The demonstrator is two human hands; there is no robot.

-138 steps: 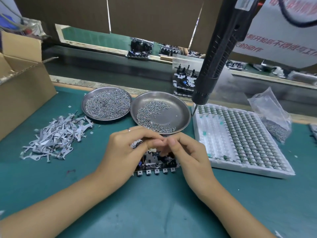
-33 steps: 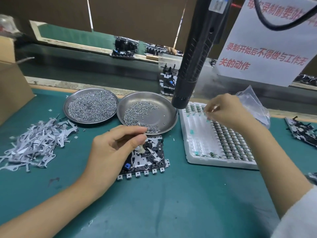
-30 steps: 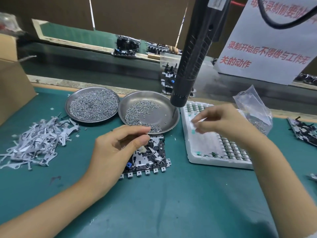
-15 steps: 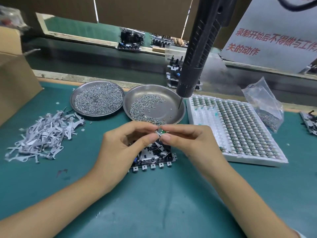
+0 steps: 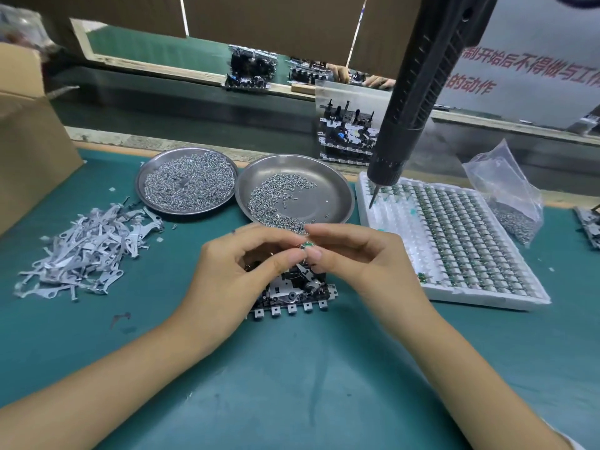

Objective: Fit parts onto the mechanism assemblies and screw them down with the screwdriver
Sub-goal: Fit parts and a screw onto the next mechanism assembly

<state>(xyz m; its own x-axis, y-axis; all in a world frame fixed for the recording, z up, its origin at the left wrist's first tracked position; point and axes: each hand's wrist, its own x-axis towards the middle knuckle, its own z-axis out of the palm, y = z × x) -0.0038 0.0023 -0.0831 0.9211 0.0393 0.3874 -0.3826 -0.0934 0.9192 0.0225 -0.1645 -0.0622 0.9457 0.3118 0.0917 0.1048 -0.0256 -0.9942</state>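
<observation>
Your two hands meet just above a mechanism assembly point(image 5: 293, 289), a flat black and metal unit with a row of small square tabs along its near edge, lying on the green bench mat point(image 5: 292, 384) in front of you. Between your fingertips sits a tiny green part point(image 5: 306, 244). Your right hand point(image 5: 360, 258) pinches it with thumb and forefinger, the other fingers loosely curled. Your left hand point(image 5: 227, 271) is curled too, its fingertips closed against the same part from the other side and covering the assembly's left half.

An electric screwdriver point(image 5: 418, 92), black and ribbed, hangs from above to the right of your hands, its bit pointing down over the far left corner of a white tray point(image 5: 487, 295). That tray lies just to the right of the assembly and holds rows of small green parts, with the near-left rows bare.

Beyond your hands stand two round steel dishes side by side. The right dish point(image 5: 337, 190) holds a thin scatter of screws; the left dish point(image 5: 143, 177) is nearly covered with them. Left of the dishes lies a loose pile of thin grey metal levers point(image 5: 87, 251). A cardboard box point(image 5: 29, 151) stands at the far left edge. A clear plastic bag point(image 5: 503, 186) of small parts rests past the tray's far right corner. More assemblies point(image 5: 347, 138) stand stacked behind the dishes.
</observation>
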